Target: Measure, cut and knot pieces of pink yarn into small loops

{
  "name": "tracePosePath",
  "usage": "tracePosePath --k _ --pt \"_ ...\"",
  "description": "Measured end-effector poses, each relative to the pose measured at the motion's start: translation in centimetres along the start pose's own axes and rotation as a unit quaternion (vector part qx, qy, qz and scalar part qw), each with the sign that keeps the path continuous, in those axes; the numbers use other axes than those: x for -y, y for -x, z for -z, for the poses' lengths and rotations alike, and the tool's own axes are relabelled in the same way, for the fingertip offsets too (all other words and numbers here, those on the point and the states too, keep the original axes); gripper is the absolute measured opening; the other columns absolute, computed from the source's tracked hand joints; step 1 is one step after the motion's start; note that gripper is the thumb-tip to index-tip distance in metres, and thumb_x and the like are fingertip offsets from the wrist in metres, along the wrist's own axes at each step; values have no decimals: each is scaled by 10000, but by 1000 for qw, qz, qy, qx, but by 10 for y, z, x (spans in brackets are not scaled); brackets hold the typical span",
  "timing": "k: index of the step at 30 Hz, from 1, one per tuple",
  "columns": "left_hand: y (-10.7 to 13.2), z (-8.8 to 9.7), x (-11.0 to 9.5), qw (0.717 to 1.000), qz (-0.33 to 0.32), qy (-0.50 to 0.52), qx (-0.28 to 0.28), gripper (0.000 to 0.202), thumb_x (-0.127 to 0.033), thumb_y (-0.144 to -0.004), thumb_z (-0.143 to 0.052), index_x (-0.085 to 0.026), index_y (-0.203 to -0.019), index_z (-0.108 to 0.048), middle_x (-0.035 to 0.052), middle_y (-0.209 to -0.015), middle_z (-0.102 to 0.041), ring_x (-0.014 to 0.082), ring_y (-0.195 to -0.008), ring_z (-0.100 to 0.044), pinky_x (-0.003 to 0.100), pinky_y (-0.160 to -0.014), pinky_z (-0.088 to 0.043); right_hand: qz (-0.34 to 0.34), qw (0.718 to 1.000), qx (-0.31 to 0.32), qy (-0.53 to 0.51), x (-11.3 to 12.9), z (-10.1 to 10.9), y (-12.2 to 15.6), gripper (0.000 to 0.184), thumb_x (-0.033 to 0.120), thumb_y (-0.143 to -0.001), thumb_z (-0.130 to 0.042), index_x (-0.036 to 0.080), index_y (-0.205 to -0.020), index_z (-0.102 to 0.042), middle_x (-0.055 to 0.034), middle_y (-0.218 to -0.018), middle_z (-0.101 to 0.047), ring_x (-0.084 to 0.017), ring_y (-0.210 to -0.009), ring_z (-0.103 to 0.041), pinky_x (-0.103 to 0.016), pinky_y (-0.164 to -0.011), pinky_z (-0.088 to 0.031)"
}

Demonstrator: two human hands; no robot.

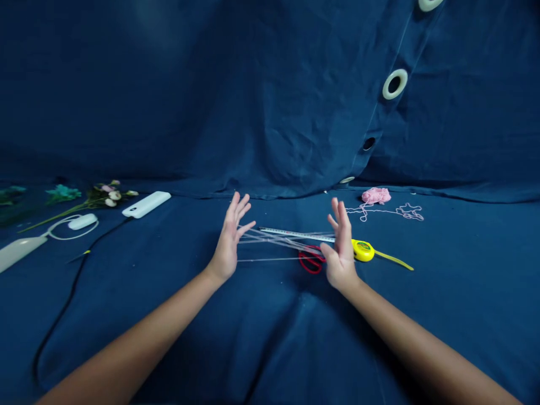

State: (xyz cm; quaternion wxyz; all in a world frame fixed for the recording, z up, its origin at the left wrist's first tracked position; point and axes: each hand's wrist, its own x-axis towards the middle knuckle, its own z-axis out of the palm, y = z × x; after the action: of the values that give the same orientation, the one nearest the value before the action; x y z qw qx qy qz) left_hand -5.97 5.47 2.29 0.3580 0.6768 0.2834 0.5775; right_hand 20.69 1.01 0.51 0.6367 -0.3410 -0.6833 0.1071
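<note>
My left hand [230, 242] and my right hand [341, 250] are raised above a blue cloth [270, 326], palms facing each other, fingers spread and stretched out. Several thin pale strands of string [278, 243] run taut between the fingers of both hands. Beneath the strands lie red-handled scissors [311, 262]. A yellow tape measure [363, 250] sits just right of my right hand, its white tape [295, 233] drawn out to the left behind the strands.
A pink yarn ball [375, 196] with a loose tangled strand [400, 212] lies at the back right. At the left are a white power bank [146, 204], artificial flowers [105, 194], a white corded device [82, 221] and a black cable [71, 287]. A blue curtain with ring eyelets [395, 84] hangs behind.
</note>
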Motion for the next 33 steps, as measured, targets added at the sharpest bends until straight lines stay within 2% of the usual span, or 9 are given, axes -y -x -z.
tracePosePath --k 2,4,7,9,12,16,21,24,33 --pt "29 1 -14 998 -55 -39 9 829 -819 -956 -246 -389 -1660 -169 73 -1733 -222 381 -1566 -264 674 -1134 -434 39 998 33 37 12 12 23 828 395 -945 -531 283 -1678 -162 -59 -1735 -222 -382 -1597 -193 -695 -1250 -248" --pt "49 3 -22 985 -143 -91 24 951 -891 -880 -325 -370 -1663 -182 82 -1726 -241 395 -1570 -248 678 -1185 -373 81 993 50 66 18 20 36 812 464 -952 -530 292 -1673 -200 -44 -1716 -281 -397 -1596 -182 -706 -1264 -199" --pt "59 4 -22 970 -201 -134 24 948 -892 -883 -294 -353 -1659 -218 85 -1701 -306 378 -1579 -241 662 -1267 -224 87 994 12 69 18 23 37 773 564 -986 -448 304 -1672 -204 -39 -1703 -313 -401 -1587 -215 -709 -1261 -200" --pt "58 2 -19 974 -179 -138 10 917 -865 -915 -211 -339 -1666 -198 89 -1694 -325 355 -1584 -242 627 -1299 -149 71 996 -18 56 16 20 33 761 612 -998 -397 311 -1670 -206 -45 -1702 -312 -402 -1578 -245 -717 -1250 -217" --pt "56 -3 -15 983 -132 -126 -3 896 -844 -930 -142 -340 -1670 -186 81 -1685 -346 326 -1582 -263 573 -1320 -130 57 997 -36 37 15 16 28 753 660 -986 -395 349 -1655 -246 -32 -1690 -334 -397 -1571 -268 -717 -1248 -224" --pt "58 -6 -12 991 -91 -102 -10 860 -817 -948 -118 -352 -1670 -178 75 -1691 -338 322 -1583 -261 602 -1307 -157 55 997 -45 28 14 14 30 737 665 -981 -406 372 -1645 -276 -16 -1680 -356 -395 -1567 -279 -722 -1247 -218" --pt "55 -4 -13 993 -94 -70 -19 842 -818 -953 -162 -368 -1663 -198 73 -1702 -314 353 -1582 -248 670 -1250 -261 34 998 -34 28 13 12 33 720 646 -988 -423 376 -1641 -284 -24 -1667 -382 -391 -1554 -314 -714 -1244 -236" --pt "53 -5 -15 993 -101 -60 -19 861 -841 -936 -185 -376 -1661 -199 71 -1706 -303 366 -1583 -237 674 -1214 -333 22 999 -41 18 14 8 34 704 612 -991 -423 360 -1638 -307 -33 -1654 -410 -391 -1540 -343 -704 -1242 -248" --pt "49 -5 -23 993 -92 -69 -31 834 -856 -924 -175 -433 -1641 -234 15 -1712 -293 366 -1586 -221 671 -1195 -364 9 999 -40 12 18 5 37 721 662 -978 -413 386 -1634 -291 -37 -1652 -406 -390 -1546 -333 -713 -1232 -254"
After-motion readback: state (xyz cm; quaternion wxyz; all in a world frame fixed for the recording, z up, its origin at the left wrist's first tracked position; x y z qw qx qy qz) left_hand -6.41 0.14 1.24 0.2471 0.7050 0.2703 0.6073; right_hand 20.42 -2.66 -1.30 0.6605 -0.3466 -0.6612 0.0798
